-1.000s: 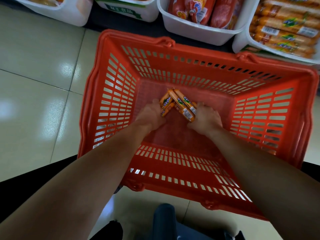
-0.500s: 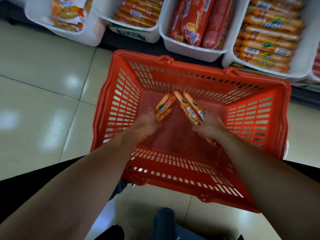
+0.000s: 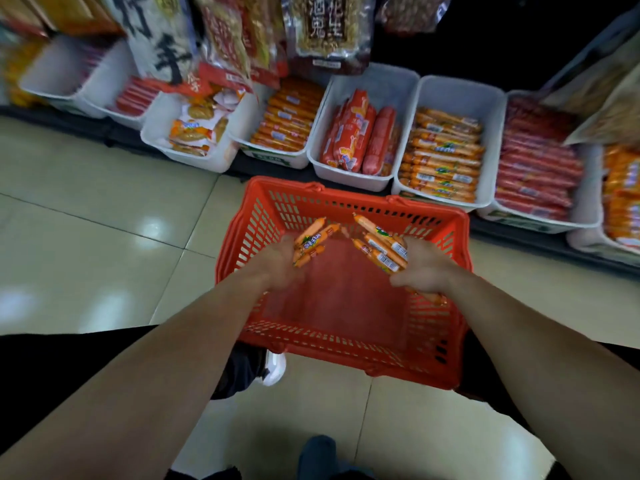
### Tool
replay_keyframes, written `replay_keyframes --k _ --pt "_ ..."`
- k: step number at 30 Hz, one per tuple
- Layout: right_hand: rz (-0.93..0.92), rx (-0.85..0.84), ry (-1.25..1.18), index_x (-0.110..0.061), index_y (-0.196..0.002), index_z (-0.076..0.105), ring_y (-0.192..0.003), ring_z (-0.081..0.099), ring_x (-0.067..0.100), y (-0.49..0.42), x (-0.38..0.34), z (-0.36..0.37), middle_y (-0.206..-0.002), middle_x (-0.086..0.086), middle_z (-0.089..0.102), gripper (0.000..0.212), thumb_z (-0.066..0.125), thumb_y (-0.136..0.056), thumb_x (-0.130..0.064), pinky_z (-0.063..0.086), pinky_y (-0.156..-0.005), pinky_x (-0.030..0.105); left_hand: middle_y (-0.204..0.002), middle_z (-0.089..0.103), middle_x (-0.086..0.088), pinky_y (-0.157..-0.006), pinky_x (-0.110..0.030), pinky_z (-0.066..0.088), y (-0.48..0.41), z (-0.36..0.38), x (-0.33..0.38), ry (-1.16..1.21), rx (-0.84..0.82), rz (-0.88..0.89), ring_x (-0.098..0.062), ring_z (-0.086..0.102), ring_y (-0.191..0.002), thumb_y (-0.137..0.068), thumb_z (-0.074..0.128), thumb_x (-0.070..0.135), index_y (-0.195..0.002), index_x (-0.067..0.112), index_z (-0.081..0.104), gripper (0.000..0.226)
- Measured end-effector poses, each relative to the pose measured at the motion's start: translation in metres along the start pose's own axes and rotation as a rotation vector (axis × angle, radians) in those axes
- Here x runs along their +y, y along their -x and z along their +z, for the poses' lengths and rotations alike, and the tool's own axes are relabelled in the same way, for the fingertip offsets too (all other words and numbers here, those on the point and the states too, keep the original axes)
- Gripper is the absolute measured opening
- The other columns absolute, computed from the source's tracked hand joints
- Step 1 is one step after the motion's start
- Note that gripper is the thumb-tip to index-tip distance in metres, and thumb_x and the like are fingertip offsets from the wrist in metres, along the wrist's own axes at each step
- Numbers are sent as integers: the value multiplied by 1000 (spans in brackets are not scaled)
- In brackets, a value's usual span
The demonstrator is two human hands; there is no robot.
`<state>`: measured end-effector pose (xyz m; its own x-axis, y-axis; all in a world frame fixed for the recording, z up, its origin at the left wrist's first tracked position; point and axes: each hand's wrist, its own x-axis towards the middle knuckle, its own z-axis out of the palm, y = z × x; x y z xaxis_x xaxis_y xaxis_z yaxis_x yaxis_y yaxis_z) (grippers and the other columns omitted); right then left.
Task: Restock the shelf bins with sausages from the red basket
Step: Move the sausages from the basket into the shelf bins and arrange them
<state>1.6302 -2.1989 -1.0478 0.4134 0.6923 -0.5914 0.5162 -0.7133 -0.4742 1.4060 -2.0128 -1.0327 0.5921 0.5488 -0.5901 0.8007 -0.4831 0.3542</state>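
Note:
The red basket (image 3: 242,237) stands on the tiled floor in front of the shelf. My left hand (image 3: 277,261) grips a small bunch of orange sausages (image 3: 311,239) above the basket's inside. My right hand (image 3: 424,268) grips another bunch of orange sausages (image 3: 381,245), their ends fanned out towards the shelf. Both hands are raised over the basket. Just beyond the basket's far right corner, a white shelf bin (image 3: 460,95) holds matching orange sausages (image 3: 441,157) in stacked rows.
Several white bins line the bottom shelf: thick red sausages (image 3: 360,136), orange sticks (image 3: 287,116), snack packs (image 3: 195,126) and red sticks (image 3: 536,168). Hanging snack bags (image 3: 325,29) overhang the bins. The dark shelf edge (image 3: 554,244) runs behind the basket.
Both hands have lifted out of the basket bottom, each with a bunch of sausages, and drawn apart. My view has tilted up, and more of the shelf shows.

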Motion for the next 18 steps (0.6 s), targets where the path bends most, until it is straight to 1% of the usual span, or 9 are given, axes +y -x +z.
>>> replay_keyframes --k 3,5,8,11,13,15,18 --pt "-39 22 25 -26 -95 51 -72 62 11 19 -2 -26 -87 -3 63 47 84 -63 -33 46 -58 27 -97 54 -2 -74 -31 39 15 -19 12 -29 23 20 -31 61 -102 -88 69 23 -108 18 41 35" --pt "-66 61 40 -25 -95 51 -74 62 11 29 -1 -47 -88 -4 63 47 84 -62 -32 44 -58 26 -99 58 -7 -74 -33 42 21 -32 22 -41 55 32 -32 62 -101 -87 69 22 -110 14 43 35" --pt "-105 110 34 -21 -101 51 -78 62 14 31 4 -79 -93 -3 61 49 83 -64 -28 46 -60 28 -104 62 -11 -74 -34 43 20 -48 39 -22 106 61 -33 62 -101 -86 70 21 -115 11 46 39" --pt "-56 180 119 -20 -94 47 -72 57 16 18 11 -110 -84 -2 57 44 83 -69 -28 37 -54 30 -106 63 -9 -77 -35 44 7 -62 51 12 130 108 -30 62 -100 -86 70 20 -114 12 45 39" --pt "-39 227 179 -19 -93 46 -75 54 20 -1 16 -127 -82 -2 52 45 83 -69 -28 35 -55 31 -101 63 -8 -79 -40 49 -5 -68 56 29 140 129 -28 63 -95 -85 70 20 -112 13 45 37" --pt "-16 226 194 -18 -96 47 -76 54 20 -27 25 -141 -81 -3 51 46 83 -69 -27 36 -57 30 -92 61 -5 -73 -42 51 -23 -73 60 48 157 143 -27 63 -87 -85 69 20 -108 14 44 34" --pt "12 164 266 -17 -100 48 -73 54 16 -70 38 -157 -85 -2 55 49 84 -70 -29 37 -56 28 -90 62 -3 -68 -39 49 -51 -76 62 109 176 149 -21 63 -81 -86 67 21 -109 18 46 31"
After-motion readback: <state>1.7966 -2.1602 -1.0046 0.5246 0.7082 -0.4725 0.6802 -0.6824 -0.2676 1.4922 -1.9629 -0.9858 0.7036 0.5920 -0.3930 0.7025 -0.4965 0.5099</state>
